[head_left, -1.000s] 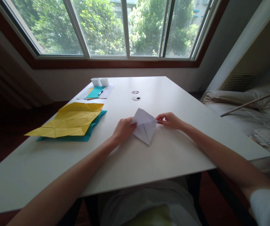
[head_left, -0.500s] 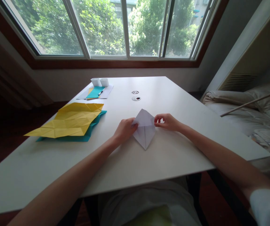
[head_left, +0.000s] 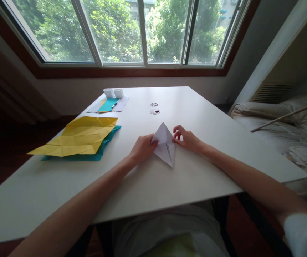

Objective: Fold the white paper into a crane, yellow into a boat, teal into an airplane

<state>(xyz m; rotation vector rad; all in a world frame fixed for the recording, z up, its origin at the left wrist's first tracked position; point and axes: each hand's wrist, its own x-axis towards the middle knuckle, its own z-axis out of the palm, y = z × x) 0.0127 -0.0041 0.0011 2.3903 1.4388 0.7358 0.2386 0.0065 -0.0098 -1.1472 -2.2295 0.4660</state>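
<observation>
A folded white sheet of paper [head_left: 164,146], shaped like a narrow diamond with a centre crease, is between my hands above the table. My left hand [head_left: 143,147] grips its left corner, thumb on top and fingers behind. On the opposite side my right hand [head_left: 187,139] pinches the right edge between thumb and a finger, with the other fingers curled above. The paper's lower point tilts a little to the right. What lies behind the paper is hidden.
Creased yellow paper [head_left: 81,137] lies over teal paper [head_left: 107,146] on the white table [head_left: 142,200], left of my hands. Further back are two small white containers [head_left: 113,93], coloured sheets [head_left: 107,105] and a pen [head_left: 115,104]. Two round inserts [head_left: 154,111] mark the tabletop.
My right hand has moved slightly left and closed in on the paper's right edge. The folded paper looks narrower, and its lower tip has swung right. My left hand keeps its grip.
</observation>
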